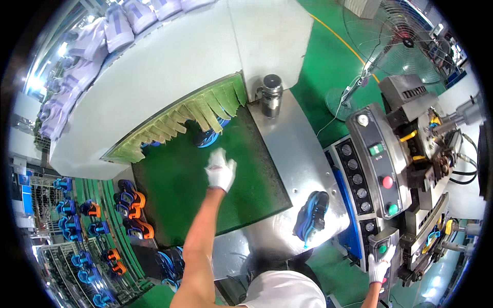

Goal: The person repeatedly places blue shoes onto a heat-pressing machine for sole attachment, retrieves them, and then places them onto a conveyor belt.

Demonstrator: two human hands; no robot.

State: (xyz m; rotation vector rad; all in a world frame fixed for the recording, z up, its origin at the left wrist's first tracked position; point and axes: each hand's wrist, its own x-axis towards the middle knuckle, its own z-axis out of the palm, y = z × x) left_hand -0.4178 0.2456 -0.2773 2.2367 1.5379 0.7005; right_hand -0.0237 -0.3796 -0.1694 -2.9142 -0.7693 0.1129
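My left hand, in a white glove, hangs over the green conveyor belt with nothing in it and the thumb held apart. Just beyond its fingers, a black and blue shoe pokes out under the green strip curtain, which partly hides it. At the lower right, my gloved right hand is at the machine's small control panel, fingers spread close to a green button. Whether it presses anything cannot be made out. Another black and blue shoe lies on the metal ledge.
A steel flask stands on the ledge's far end. Dark shoes with blue or orange soles line the left rack. More shoes sit near my left forearm. A pressing machine and fan stand right. Pale shoes rest above.
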